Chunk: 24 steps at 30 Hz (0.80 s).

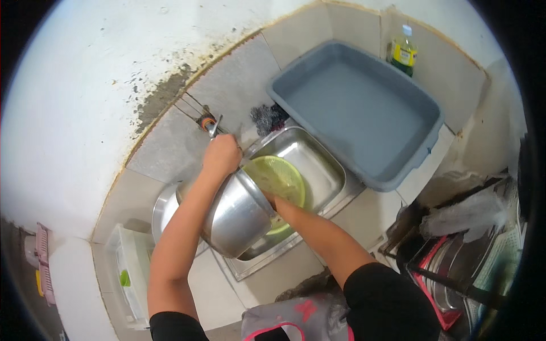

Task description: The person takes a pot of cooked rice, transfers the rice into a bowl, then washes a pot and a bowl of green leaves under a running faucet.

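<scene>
A large aluminium pot [241, 213] lies tipped over the sink's left side, its mouth facing a yellow-green plastic colander [283, 174]. My left hand [224, 153] is closed at the pot's upper rim, just below the faucet [214, 128]; its fingertips are hidden. My right hand [269, 200] reaches in at the pot's mouth, over the colander. Most of that hand is behind the rim, so its fingers cannot be seen. Some wet matter, too blurred to name, lies in the colander. The colander sits in the stainless steel sink [328, 170].
A grey plastic basin [354, 106] stands right of the sink, a bottle [404, 53] of green liquid behind it. Dark scrubbing mesh [266, 119] lies by the wall. A whitish plastic container [132, 273] is at left. A rack [460, 285] with plates stands at lower right.
</scene>
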{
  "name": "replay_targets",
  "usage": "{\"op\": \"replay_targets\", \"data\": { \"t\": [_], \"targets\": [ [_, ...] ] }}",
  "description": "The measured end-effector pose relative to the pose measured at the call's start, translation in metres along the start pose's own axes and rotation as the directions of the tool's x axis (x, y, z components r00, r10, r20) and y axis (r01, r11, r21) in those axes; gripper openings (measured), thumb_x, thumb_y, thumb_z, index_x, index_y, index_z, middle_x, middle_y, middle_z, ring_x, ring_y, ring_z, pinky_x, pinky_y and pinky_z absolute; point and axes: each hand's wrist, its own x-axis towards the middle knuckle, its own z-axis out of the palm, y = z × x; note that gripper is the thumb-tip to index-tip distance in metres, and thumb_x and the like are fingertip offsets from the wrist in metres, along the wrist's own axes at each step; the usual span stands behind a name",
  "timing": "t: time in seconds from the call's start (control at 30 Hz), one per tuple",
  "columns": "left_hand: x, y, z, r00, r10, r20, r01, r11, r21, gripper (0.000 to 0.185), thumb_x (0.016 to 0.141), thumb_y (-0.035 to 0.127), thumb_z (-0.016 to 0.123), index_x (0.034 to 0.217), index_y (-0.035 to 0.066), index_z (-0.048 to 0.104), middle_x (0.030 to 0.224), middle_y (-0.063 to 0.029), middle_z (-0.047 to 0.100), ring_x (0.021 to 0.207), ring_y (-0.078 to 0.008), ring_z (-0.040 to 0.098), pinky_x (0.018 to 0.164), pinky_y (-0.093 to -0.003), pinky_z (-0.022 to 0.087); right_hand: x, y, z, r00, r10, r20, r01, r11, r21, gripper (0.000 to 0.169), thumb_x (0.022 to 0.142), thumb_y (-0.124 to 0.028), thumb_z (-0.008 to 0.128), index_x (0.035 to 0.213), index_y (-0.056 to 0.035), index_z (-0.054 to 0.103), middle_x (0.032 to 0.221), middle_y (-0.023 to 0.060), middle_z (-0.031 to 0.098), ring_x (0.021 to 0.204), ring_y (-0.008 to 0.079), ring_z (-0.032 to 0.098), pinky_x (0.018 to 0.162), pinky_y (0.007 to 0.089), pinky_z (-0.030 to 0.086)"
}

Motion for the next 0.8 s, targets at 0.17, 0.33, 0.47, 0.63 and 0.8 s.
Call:
{"op": "replay_targets", "data": {
  "t": [0.17,0.33,0.47,0.63,0.8],
  "targets": [
    [0.018,0.019,0.012,0.983,-0.039,0.177,0.008,0.985,0.171,0.022,0.073,0.010,0.050,0.083,-0.005,0.063,0.088,-0.0256,0.060,0.082,-0.0380,0.060,0.075,-0.0429,0.049,-0.002,0.024,0.027,0.999,-0.034,0.030,0.027,0.980,0.198,0.047,0.081,-0.037,0.054,0.118,-0.0104,0.047,0.115,0.0198,0.050,0.107,0.0342,0.048,0.089,0.0401,0.039],
    [0.032,0.009,0.014,0.965,-0.064,0.256,-0.010,0.961,0.277,0.024,0.074,0.010,0.048,0.086,-0.004,0.063,0.092,-0.0247,0.060,0.086,-0.0373,0.060,0.077,-0.0421,0.048,0.010,0.019,0.056,0.997,-0.074,0.016,0.066,0.948,0.311,0.040,0.081,-0.032,0.053,0.116,-0.0119,0.050,0.112,0.0184,0.053,0.104,0.0338,0.050,0.086,0.0404,0.041],
    [0.032,0.007,0.006,0.960,-0.052,0.275,-0.038,0.949,0.313,0.024,0.074,0.011,0.049,0.088,-0.004,0.062,0.094,-0.0248,0.060,0.088,-0.0367,0.060,0.078,-0.0420,0.048,0.014,0.027,0.065,0.998,-0.056,0.033,0.044,0.955,0.294,0.036,0.082,-0.029,0.052,0.114,-0.0130,0.051,0.109,0.0172,0.055,0.101,0.0335,0.052,0.084,0.0406,0.042],
    [0.017,-0.025,-0.015,0.999,-0.037,0.038,0.036,0.999,0.036,0.022,0.075,0.010,0.051,0.091,0.000,0.062,0.089,-0.0241,0.060,0.085,-0.0352,0.060,0.078,-0.0410,0.047,0.037,0.053,0.002,0.998,-0.016,0.053,0.018,1.000,-0.026,0.031,0.082,-0.024,0.050,0.112,-0.0145,0.053,0.106,0.0158,0.057,0.097,0.0331,0.055,0.082,0.0409,0.043],
    [-0.043,-0.061,0.008,0.956,-0.169,-0.238,0.060,0.912,-0.407,0.024,0.076,0.004,0.048,0.097,0.000,0.059,0.087,-0.0212,0.060,0.082,-0.0319,0.060,0.079,-0.0348,0.045,0.055,0.017,-0.093,0.988,0.109,-0.105,-0.150,0.803,-0.577,0.028,0.081,-0.018,0.051,0.109,-0.0133,0.055,0.100,0.0146,0.061,0.091,0.0324,0.058,0.079,0.0413,0.045]
  ]
}}
